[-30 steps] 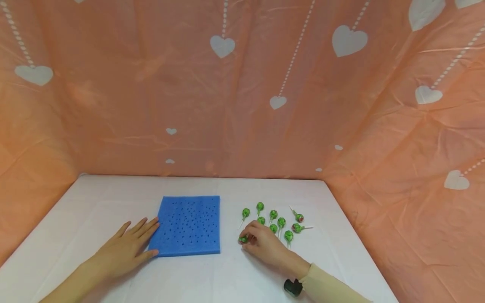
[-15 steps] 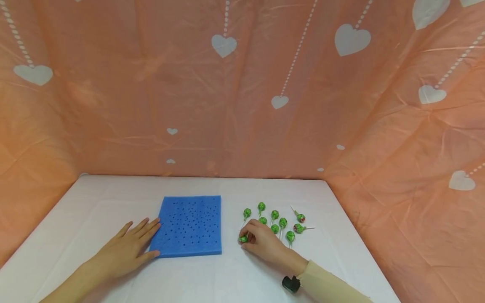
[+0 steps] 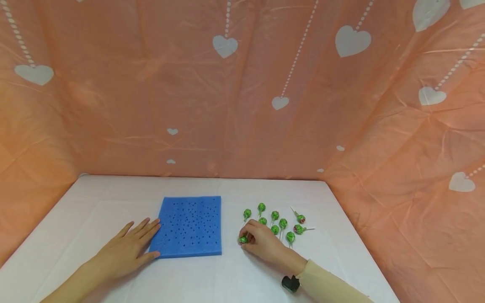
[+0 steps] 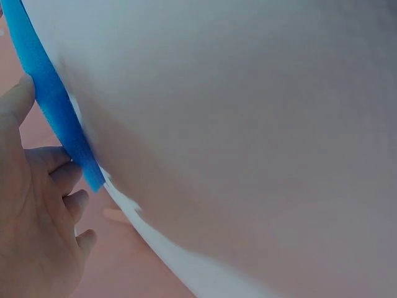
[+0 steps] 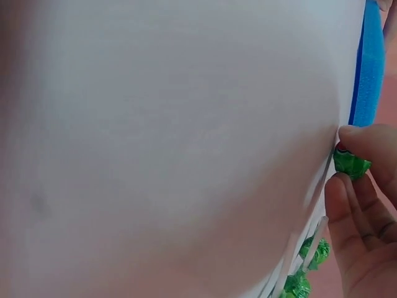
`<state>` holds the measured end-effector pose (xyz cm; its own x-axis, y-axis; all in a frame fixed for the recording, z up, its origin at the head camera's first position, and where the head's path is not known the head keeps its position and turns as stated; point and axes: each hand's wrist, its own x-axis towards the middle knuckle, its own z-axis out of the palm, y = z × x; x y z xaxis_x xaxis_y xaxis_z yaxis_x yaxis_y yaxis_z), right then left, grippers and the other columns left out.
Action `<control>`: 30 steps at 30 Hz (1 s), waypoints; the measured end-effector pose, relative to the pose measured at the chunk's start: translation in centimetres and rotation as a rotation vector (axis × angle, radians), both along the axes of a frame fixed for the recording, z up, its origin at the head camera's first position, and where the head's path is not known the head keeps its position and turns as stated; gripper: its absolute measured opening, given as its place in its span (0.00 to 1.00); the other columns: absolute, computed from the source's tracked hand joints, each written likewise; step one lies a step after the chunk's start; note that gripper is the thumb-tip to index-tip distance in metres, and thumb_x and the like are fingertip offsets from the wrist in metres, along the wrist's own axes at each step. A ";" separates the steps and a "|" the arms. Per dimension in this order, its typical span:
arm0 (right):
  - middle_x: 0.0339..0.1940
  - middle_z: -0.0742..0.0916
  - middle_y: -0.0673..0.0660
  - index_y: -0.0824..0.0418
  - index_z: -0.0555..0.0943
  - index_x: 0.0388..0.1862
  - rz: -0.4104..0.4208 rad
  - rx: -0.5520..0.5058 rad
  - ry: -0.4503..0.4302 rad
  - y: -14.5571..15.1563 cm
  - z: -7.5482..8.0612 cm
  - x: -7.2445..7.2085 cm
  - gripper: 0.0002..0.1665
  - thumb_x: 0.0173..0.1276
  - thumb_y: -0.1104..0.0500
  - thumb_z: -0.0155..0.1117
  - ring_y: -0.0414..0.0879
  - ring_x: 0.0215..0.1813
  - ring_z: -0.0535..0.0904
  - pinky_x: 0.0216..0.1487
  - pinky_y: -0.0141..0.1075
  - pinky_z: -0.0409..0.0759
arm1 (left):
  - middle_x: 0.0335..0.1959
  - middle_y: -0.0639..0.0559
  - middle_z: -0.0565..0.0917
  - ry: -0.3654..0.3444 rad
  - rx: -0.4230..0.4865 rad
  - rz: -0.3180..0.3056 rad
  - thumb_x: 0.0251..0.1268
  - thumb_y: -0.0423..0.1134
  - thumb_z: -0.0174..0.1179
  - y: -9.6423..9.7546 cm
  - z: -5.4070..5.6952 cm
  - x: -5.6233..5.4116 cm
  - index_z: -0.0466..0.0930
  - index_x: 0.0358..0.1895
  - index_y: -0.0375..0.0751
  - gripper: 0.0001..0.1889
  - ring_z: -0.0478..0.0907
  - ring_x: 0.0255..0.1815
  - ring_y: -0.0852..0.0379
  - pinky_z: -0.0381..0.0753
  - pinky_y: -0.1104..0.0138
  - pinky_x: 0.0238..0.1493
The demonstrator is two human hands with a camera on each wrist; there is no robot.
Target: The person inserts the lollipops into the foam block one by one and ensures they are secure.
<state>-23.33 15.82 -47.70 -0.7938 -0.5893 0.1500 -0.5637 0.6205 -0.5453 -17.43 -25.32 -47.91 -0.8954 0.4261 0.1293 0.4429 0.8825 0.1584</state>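
A flat blue foam block (image 3: 189,227) dotted with small dark holes lies on the white table. My left hand (image 3: 126,250) rests at its left side, fingers stretched out and fingertips touching the edge; the left wrist view shows thumb and fingers against the foam (image 4: 53,93). To the right of the block, my right hand (image 3: 265,244) pinches a lollipop (image 3: 243,239) in a green wrapper between thumb and fingers, low over the table. The right wrist view shows the wrapped head (image 5: 351,162) between the fingertips; its stick cannot be made out.
Several more green-wrapped lollipops lie beyond and right of my right hand, one (image 3: 290,237) close to the wrist and another (image 3: 299,229) with its stick pointing right. An orange curtain (image 3: 250,139) with white hearts encloses the table (image 3: 113,189) at the back and sides.
Both hands and the lollipops stay where they were. Only the head view has shifted very slightly.
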 end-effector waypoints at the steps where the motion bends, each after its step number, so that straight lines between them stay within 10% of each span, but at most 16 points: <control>1: 0.40 0.81 0.47 0.58 0.84 0.42 0.002 -0.001 0.003 0.0 0.0 0.0 0.14 0.61 0.69 0.77 0.36 0.38 0.79 0.38 0.26 0.82 | 0.79 0.38 0.67 0.002 0.001 -0.001 0.73 0.65 0.57 0.0 0.0 0.0 0.68 0.77 0.34 0.42 0.60 0.80 0.32 0.49 0.39 0.82; 11: 0.42 0.83 0.48 0.58 0.84 0.44 0.002 -0.075 0.046 0.3 0.4 0.1 0.12 0.64 0.67 0.75 0.35 0.40 0.80 0.41 0.27 0.84 | 0.79 0.38 0.67 0.000 -0.005 -0.010 0.74 0.65 0.57 0.0 -0.1 0.0 0.68 0.76 0.33 0.42 0.60 0.80 0.33 0.57 0.43 0.81; 17: 0.44 0.84 0.48 0.57 0.84 0.46 -0.017 -0.135 0.062 -0.1 0.7 0.1 0.13 0.65 0.68 0.74 0.37 0.42 0.82 0.44 0.29 0.86 | 0.78 0.37 0.67 0.005 0.001 -0.026 0.75 0.64 0.56 -0.1 -0.2 -0.1 0.68 0.76 0.31 0.42 0.60 0.80 0.34 0.28 0.71 0.80; 24: 0.43 0.84 0.52 0.62 0.85 0.47 -0.018 -0.245 0.083 -0.9 1.3 -0.2 0.14 0.64 0.72 0.72 0.41 0.40 0.83 0.44 0.31 0.88 | 0.78 0.36 0.68 -0.010 -0.009 -0.026 0.74 0.65 0.56 0.0 0.0 -0.2 0.69 0.75 0.31 0.43 0.61 0.79 0.34 0.66 0.41 0.75; 30: 0.44 0.85 0.54 0.63 0.86 0.49 -0.012 -0.306 0.108 -1.8 1.9 -0.6 0.13 0.66 0.71 0.71 0.41 0.40 0.84 0.44 0.30 0.88 | 0.77 0.36 0.69 -0.004 -0.023 -0.036 0.74 0.65 0.56 -0.1 0.0 -0.3 0.69 0.75 0.30 0.43 0.62 0.79 0.33 0.67 0.39 0.75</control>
<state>-23.97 13.98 -45.76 -0.7706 -0.4944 0.4023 -0.6217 0.4439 -0.6453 -17.75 -25.37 -47.86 -0.8798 0.4610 0.1161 0.4739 0.8694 0.1400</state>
